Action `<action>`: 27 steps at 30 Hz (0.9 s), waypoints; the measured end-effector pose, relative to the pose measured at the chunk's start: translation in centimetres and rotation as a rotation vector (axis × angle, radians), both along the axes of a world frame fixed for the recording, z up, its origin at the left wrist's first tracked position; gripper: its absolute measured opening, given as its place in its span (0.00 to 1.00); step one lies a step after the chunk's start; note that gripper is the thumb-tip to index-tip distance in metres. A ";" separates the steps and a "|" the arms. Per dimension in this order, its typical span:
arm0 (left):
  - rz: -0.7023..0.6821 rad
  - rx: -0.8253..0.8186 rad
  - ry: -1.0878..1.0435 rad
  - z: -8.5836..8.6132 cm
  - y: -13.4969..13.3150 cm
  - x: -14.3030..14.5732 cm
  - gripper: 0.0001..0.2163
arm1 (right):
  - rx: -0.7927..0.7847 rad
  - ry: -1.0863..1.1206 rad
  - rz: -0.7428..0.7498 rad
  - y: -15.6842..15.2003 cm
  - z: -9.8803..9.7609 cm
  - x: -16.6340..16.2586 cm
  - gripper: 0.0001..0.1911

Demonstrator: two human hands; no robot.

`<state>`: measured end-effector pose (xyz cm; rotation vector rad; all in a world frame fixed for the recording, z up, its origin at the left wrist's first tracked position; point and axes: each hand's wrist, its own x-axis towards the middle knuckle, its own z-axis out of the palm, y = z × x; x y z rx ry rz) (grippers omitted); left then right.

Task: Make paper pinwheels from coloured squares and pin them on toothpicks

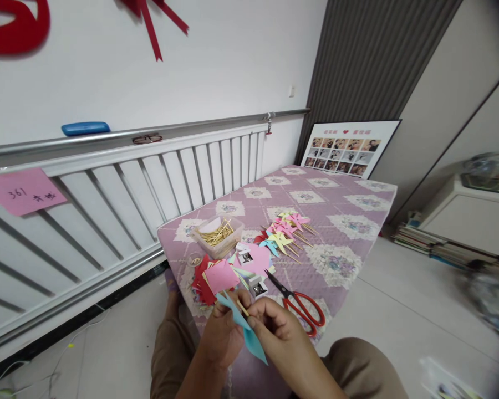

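A blue paper pinwheel (pixel 253 342) is held between my two hands, above the near edge of the table. My left hand (pixel 222 334) is closed on the paper. The fingers of my right hand (pixel 276 327) pinch a thin wooden stick (pixel 242 306) against the paper. How the stick meets the paper is partly hidden by my fingers. Close in front lie two small white boxes of metal pins, one box (pixel 258 286) nearer and the other box (pixel 245 255) behind it. Stacked pink paper squares (pixel 221 275) lie to the left, with red sheets (pixel 203 281) beneath.
Red-handled scissors (pixel 301 307) lie right of my hands. A clear plastic tub (pixel 216 237) holds wooden sticks. Several finished pinwheels (pixel 283 230) lie grouped behind. The flowered tablecloth (pixel 336 197) stretches back to a photo board (pixel 351 147). A white radiator (pixel 149 188) runs along the left.
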<state>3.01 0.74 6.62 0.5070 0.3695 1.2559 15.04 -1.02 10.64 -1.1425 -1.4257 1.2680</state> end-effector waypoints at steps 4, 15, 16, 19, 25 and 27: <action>0.018 -0.009 0.031 0.1 0.0 -0.1 0.17 | 0.006 0.021 -0.004 -0.1 -0.1 -0.2 0.10; 0.020 0.010 0.042 -0.2 0.0 -0.3 0.19 | 0.034 0.002 0.003 0.0 -0.1 -0.2 0.12; 0.023 0.007 0.051 -0.2 0.0 -0.3 0.19 | 0.033 0.001 0.002 0.0 -0.2 -0.3 0.12; 0.026 0.012 0.052 -0.2 0.1 -0.3 0.20 | 0.049 -0.003 -0.006 -0.1 -0.3 -0.3 0.11; 0.036 0.008 0.052 0.0 0.0 -0.3 0.19 | 0.139 -0.070 -0.028 0.0 -0.8 -0.3 0.08; 0.031 -0.005 0.058 -0.1 0.0 -0.3 0.18 | 0.163 -0.094 -0.034 0.1 -1.0 -0.3 0.08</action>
